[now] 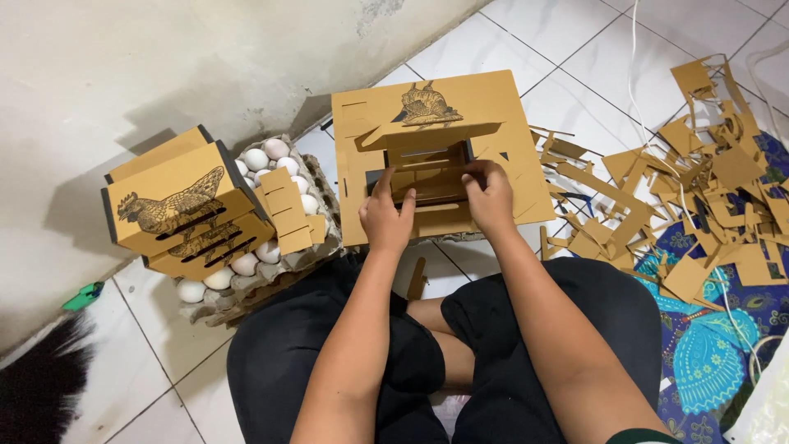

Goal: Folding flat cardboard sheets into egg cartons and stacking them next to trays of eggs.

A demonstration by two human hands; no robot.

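Brown die-cut cardboard sheet (444, 148), printed with a hen, is seen from the head view lying on the tiled floor (526, 49) before crossed legs. Left hand (386, 218) is pressed flat on it, fingers spread; right hand (489, 197) is curled, fingertips pinched on a central flap. Folded boxes (181, 210) are stacked on an egg tray (271, 271) at left; offcuts (682, 189) are scattered at right.

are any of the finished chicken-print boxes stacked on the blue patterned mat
No, the two assembled chicken-print boxes sit on the egg tray by the wall, while the blue patterned mat holds only cardboard scraps.
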